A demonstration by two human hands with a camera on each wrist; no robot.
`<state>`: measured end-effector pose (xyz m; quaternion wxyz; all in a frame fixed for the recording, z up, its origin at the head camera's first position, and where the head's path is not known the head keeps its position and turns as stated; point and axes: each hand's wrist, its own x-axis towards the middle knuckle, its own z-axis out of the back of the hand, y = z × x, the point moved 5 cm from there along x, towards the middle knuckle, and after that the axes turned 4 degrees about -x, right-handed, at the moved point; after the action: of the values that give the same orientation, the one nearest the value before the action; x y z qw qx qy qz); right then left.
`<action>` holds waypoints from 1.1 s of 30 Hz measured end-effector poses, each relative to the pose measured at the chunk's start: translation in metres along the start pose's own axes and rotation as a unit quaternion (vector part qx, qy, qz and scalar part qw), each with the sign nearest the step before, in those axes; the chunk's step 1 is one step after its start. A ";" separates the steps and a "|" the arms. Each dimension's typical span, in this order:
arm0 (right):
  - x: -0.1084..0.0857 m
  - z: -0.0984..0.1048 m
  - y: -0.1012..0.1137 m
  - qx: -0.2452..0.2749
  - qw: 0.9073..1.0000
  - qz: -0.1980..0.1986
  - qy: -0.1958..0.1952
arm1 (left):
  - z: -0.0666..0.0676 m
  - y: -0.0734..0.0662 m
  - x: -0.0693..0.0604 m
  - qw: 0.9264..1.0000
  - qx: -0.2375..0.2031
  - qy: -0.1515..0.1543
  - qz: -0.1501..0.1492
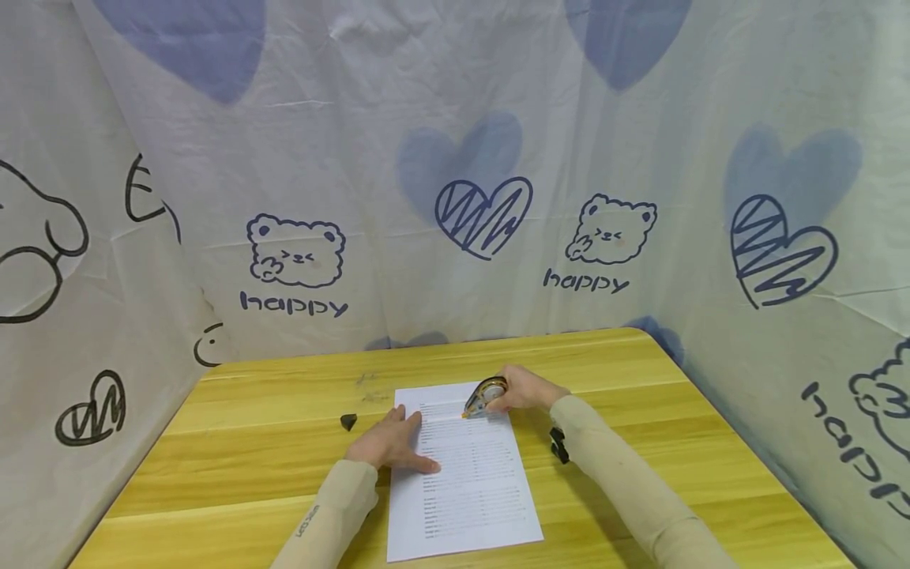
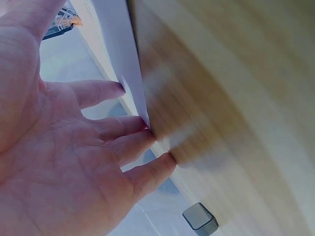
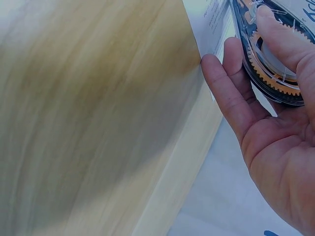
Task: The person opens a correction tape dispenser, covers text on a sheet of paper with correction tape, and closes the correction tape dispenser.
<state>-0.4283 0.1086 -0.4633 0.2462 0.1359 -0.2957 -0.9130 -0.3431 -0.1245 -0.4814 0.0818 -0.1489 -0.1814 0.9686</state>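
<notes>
A sheet of printed paper (image 1: 490, 525) lies on the wooden table, covered with lines of small text. My left hand (image 1: 389, 444) rests on its left edge with spread fingers; in the left wrist view the fingertips (image 2: 165, 162) touch the paper's edge and the wood beside it. Between thumb and fingers, my right hand (image 1: 526, 389) grips a clear and black correction tape (image 1: 487, 393) with an orange toothed wheel inside. Its orange tip meets the upper part of the sheet, among the text lines. A small dark cap (image 1: 348, 421) lies left of my left hand.
The yellow wood-grain table (image 1: 249, 466) reaches back to a white curtain (image 1: 398, 300) with hearts and bear drawings, which also hangs at both sides. A black object (image 1: 558, 445) shows at my right wrist.
</notes>
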 end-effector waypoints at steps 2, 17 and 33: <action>0.000 0.000 -0.001 0.000 1.000 -0.002 -0.001 | 0.000 0.000 0.000 1.000 -0.001 0.001 0.002; -0.001 0.003 -0.003 -0.006 0.999 -0.046 -0.009 | 0.000 0.000 0.000 1.000 0.003 0.002 0.004; -0.003 0.001 -0.006 0.008 0.999 -0.037 -0.006 | 0.001 -0.001 -0.002 1.000 0.009 0.001 0.000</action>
<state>-0.4283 0.1148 -0.4653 0.2092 0.1435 -0.2986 -0.9200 -0.3418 -0.1241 -0.4801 0.0835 -0.1487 -0.1727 0.9701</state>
